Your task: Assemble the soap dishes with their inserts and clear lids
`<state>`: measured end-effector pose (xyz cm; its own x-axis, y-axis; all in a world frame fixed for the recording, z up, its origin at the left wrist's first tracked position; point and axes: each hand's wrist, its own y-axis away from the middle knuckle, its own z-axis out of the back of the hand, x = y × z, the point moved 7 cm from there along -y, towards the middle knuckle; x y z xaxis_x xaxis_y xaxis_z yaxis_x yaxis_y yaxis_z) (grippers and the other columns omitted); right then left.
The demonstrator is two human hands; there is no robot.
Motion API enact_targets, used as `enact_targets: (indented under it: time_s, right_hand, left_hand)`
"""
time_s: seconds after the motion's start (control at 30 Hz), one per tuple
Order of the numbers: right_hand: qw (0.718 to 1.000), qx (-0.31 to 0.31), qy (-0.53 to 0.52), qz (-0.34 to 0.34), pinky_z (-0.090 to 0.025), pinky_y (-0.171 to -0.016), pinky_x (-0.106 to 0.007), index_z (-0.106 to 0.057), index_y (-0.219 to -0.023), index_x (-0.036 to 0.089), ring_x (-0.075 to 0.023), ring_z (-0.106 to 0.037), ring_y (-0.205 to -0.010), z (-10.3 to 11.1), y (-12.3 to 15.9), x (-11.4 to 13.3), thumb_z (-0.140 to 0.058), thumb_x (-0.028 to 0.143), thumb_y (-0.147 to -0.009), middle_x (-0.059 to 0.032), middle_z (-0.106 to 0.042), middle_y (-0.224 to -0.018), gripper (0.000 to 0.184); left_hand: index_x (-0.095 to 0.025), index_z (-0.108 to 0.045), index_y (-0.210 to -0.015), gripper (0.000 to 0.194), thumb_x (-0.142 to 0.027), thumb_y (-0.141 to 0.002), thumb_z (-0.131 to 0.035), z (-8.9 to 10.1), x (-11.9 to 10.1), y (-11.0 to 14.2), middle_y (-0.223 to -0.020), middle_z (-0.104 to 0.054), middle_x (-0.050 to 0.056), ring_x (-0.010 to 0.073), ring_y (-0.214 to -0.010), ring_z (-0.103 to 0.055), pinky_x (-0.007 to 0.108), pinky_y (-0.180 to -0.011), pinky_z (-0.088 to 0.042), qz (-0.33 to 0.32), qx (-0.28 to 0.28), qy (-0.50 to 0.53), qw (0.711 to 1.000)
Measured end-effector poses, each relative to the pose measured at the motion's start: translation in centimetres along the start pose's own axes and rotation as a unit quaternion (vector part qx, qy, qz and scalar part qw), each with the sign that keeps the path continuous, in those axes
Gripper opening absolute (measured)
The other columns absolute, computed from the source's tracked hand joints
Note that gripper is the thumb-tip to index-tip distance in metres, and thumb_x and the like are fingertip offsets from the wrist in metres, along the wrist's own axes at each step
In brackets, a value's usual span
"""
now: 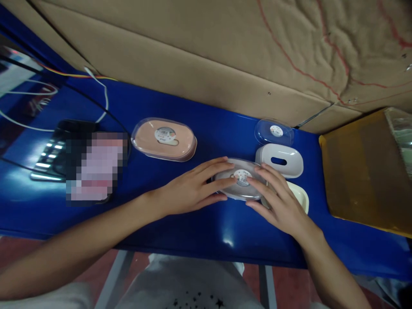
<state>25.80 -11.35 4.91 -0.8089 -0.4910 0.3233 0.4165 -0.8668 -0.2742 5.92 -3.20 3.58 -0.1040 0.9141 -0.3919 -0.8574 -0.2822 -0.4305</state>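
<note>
A grey oval box with a clear lid and a round sticker [242,177] sits between my hands at the middle of the blue table. My left hand [199,186] grips its left end, fingers spread over the lid and thumb at the near edge. At the right end my right hand [277,197] holds it the same way. Just beyond the right hand lie a white oval piece with a slot [291,161] and a loose clear lid [273,132]. A cream oval tray [302,198] is partly hidden by my right hand.
To the left stands a pink oval box [148,139] under a clear lid. Farther left are a blurred-out phone [99,167], a dark glossy device [53,150] and cables. A taped carton [360,167] is at the right; a cardboard wall [193,56] runs behind.
</note>
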Motion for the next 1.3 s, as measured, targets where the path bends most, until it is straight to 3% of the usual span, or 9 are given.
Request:
enact_targets:
  time_s: [0.2,0.37,0.57,0.8,1.03,1.3]
  right_hand:
    - [1.000,-0.009,0.012,0.007,-0.048,-0.126,-0.063,-0.037,-0.171,0.030,-0.0364,-0.042,-0.161,-0.2,0.0,0.0,-0.074,0.033,-0.103,-0.0141,-0.057,-0.161,0.077]
    - [0.999,-0.002,0.022,0.024,-0.047,-0.126,-0.062,-0.040,-0.169,0.028,-0.0362,-0.041,-0.161,-0.5,0.0,0.3,-0.073,0.034,-0.104,-0.0136,-0.058,-0.161,0.073]
    - [0.999,-0.010,0.043,0.032,-0.048,-0.122,-0.062,-0.039,-0.170,0.029,-0.0369,-0.047,-0.157,-0.5,0.1,0.4,-0.073,0.038,-0.104,-0.0134,-0.062,-0.158,0.074]
    - [0.999,-0.015,0.033,0.024,-0.048,-0.120,-0.061,-0.039,-0.170,0.033,-0.0371,-0.050,-0.154,-0.1,0.1,0.2,-0.075,0.038,-0.102,-0.0122,-0.062,-0.158,0.078]
    - [0.999,0.011,0.049,0.017,-0.046,-0.120,-0.062,-0.043,-0.168,0.027,-0.0388,-0.050,-0.152,-0.5,0.1,0.1,-0.077,0.042,-0.101,-0.0162,-0.060,-0.158,0.077]
    - [0.999,-0.003,0.048,0.024,-0.047,-0.118,-0.059,-0.043,-0.167,0.028,-0.0366,-0.053,-0.149,0.0,0.1,0.2,-0.077,0.043,-0.101,-0.0149,-0.062,-0.155,0.077]
  left_hand:
    - [-0.020,-0.049,-0.160,0.055,-0.028,-0.109,-0.067,-0.4,0.4,-0.1,-0.166,-0.050,0.023,0.0359,-0.161,-0.043,0.058,-0.125,-0.051,0.022,0.019,0.017,0.999]
    - [-0.018,-0.047,-0.163,0.072,-0.039,-0.102,-0.077,-1.1,1.0,0.1,-0.173,-0.037,0.028,0.0413,-0.162,-0.041,0.062,-0.126,-0.048,0.055,0.031,0.022,0.998]
    - [-0.019,-0.045,-0.164,0.071,-0.047,-0.104,-0.073,-1.1,1.4,0.4,-0.171,-0.042,0.025,0.0376,-0.156,-0.050,0.059,-0.124,-0.051,0.064,0.019,0.036,0.997]
    - [-0.017,-0.048,-0.162,0.071,-0.044,-0.103,-0.075,-0.2,0.8,0.0,-0.170,-0.042,0.027,0.0382,-0.157,-0.049,0.060,-0.124,-0.051,0.046,0.009,0.037,0.998]
    - [-0.015,-0.049,-0.160,0.069,-0.043,-0.103,-0.075,-0.8,0.6,0.0,-0.168,-0.044,0.030,0.0406,-0.155,-0.050,0.062,-0.119,-0.053,0.027,0.021,0.015,0.999]
    - [-0.017,-0.049,-0.161,0.066,-0.043,-0.106,-0.072,-0.4,0.2,0.0,-0.168,-0.043,0.029,0.0396,-0.156,-0.048,0.062,-0.119,-0.052,0.016,0.005,0.003,1.000]
